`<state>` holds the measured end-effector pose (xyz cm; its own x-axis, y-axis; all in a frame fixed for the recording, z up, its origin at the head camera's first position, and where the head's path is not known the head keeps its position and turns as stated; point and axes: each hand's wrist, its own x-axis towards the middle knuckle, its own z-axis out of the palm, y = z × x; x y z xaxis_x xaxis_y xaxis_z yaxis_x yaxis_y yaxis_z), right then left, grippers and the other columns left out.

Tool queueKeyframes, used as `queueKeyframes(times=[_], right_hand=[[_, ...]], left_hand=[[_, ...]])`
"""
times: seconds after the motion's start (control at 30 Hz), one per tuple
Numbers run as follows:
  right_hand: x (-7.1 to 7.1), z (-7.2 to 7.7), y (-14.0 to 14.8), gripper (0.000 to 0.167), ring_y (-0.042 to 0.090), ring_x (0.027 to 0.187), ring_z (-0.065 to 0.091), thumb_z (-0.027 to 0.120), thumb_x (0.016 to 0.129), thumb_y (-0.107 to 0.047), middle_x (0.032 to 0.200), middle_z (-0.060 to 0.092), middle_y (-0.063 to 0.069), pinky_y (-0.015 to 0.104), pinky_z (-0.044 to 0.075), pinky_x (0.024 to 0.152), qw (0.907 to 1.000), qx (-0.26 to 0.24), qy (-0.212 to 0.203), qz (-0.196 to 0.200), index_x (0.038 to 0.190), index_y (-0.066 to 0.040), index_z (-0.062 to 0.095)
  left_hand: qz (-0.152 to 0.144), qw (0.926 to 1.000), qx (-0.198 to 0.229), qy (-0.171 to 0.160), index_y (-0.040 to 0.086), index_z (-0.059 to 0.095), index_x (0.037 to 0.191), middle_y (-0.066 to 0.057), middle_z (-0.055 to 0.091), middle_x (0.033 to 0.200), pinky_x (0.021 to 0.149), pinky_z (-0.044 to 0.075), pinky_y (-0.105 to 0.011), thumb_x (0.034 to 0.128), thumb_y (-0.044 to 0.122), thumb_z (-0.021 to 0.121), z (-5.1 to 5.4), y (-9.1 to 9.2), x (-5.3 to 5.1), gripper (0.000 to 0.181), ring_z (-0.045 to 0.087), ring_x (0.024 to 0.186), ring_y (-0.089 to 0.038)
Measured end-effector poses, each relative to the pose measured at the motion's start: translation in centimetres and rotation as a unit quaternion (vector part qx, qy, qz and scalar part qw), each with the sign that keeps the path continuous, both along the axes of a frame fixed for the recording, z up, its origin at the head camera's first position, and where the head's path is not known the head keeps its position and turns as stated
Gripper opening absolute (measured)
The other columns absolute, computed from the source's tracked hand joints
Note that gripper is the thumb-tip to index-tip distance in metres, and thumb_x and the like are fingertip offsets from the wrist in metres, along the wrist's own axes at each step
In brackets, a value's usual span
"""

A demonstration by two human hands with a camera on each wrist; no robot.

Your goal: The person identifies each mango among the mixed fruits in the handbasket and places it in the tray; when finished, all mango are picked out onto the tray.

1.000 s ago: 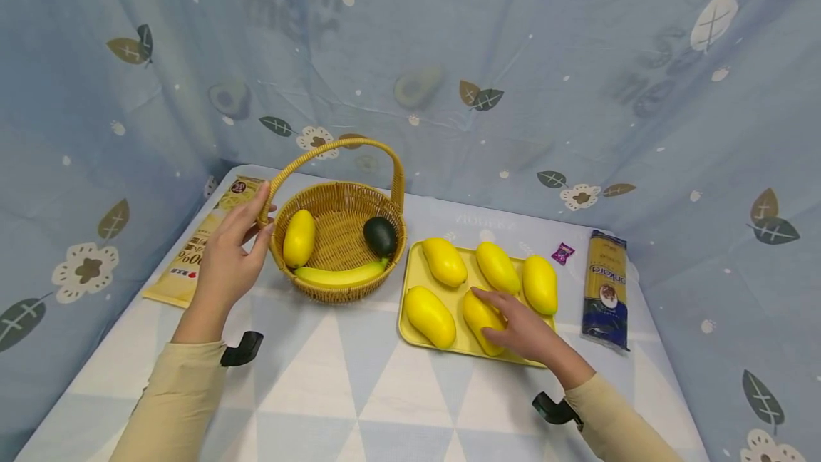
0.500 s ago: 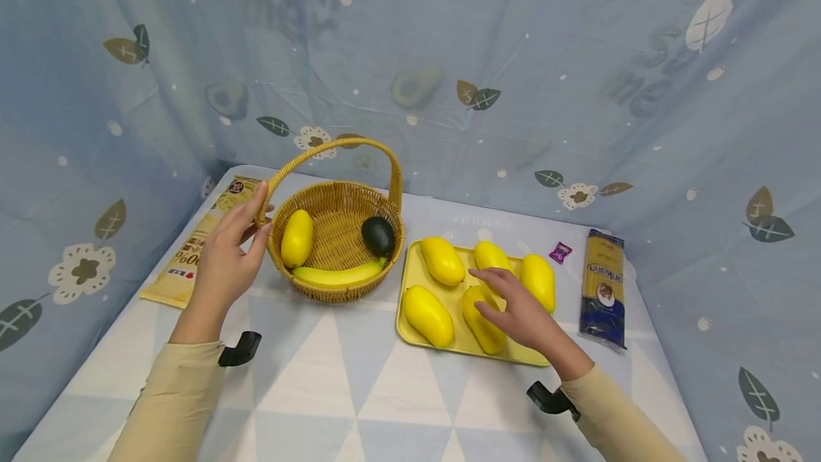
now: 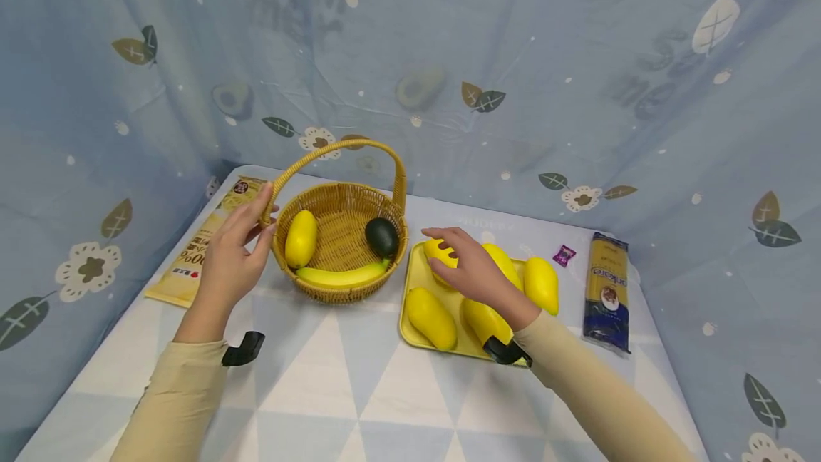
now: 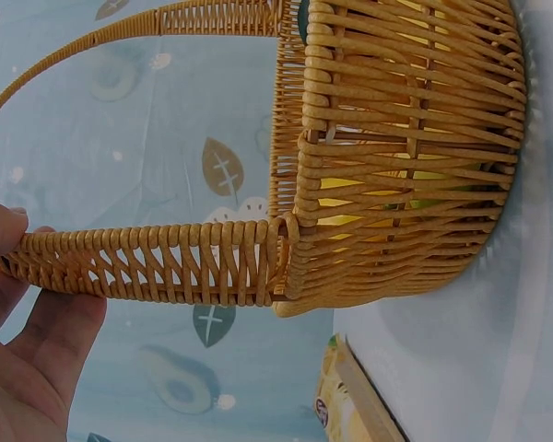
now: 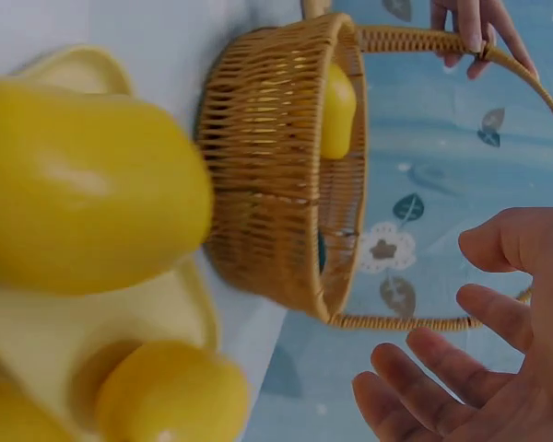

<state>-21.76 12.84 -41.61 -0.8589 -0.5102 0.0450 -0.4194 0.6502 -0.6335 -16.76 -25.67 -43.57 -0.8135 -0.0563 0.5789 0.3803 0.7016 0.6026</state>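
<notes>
My left hand [image 3: 231,255] grips the handle [image 4: 166,262] of a woven basket [image 3: 340,296] at its left side, thumb and fingers on either side of the wicker. A yellow mango [image 3: 301,239], a dark green oval fruit like an avocado [image 3: 382,237] and a banana [image 3: 342,276] lie inside. To the right, a yellow tray [image 3: 418,275] bears several mangoes [image 3: 432,318]. Over its far-left mango [image 3: 438,254] hovers my right hand [image 3: 477,269], fingers spread and holding nothing. It partly hides that mango and the ones beside it.
A yellow food packet [image 3: 182,273] lies left of the basket, partly behind my left hand. Right of the tray are a small purple candy [image 3: 564,255] and a blue-and-gold packet [image 3: 606,294]. Blue patterned curtains [image 3: 410,41] hang round the table.
My right hand has lifted off the near-middle mango and moved left and farther back, over the far-left one. That mango stays on the tray. The left hand keeps its hold.
</notes>
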Motion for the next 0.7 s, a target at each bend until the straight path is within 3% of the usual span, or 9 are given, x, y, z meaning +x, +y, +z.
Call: queueKeyframes(times=[0.33,0.7], right_hand=[[-4.1,0.4,-6.7,0.053,0.029,0.121,0.059,0.061,0.103,-0.03,0.144,0.054,0.01,0.044,0.053,0.098,0.9982,0.021,-0.036,0.044,0.152,-0.016,0.048],[-7.8,-1.4,-14.1,0.054,0.024,0.125,0.058,0.059,0.103,-0.037,0.144,0.056,0.009,0.04,0.052,0.1,0.9953,0.038,-0.078,0.044,0.154,-0.023,0.046]], left_hand=[[0.002,1.0,-0.002,0.002,0.034,0.038,0.158,-0.013,0.063,0.127,0.098,0.034,0.0,0.0947,-0.007,0.065,-0.2,-0.2,0.3,0.081,0.061,0.117,-0.03],[0.008,1.0,0.0,-0.005,0.034,0.038,0.158,-0.013,0.063,0.128,0.098,0.034,0.0,0.0958,-0.006,0.064,0.0,-0.4,0.4,0.079,0.06,0.117,-0.032]])
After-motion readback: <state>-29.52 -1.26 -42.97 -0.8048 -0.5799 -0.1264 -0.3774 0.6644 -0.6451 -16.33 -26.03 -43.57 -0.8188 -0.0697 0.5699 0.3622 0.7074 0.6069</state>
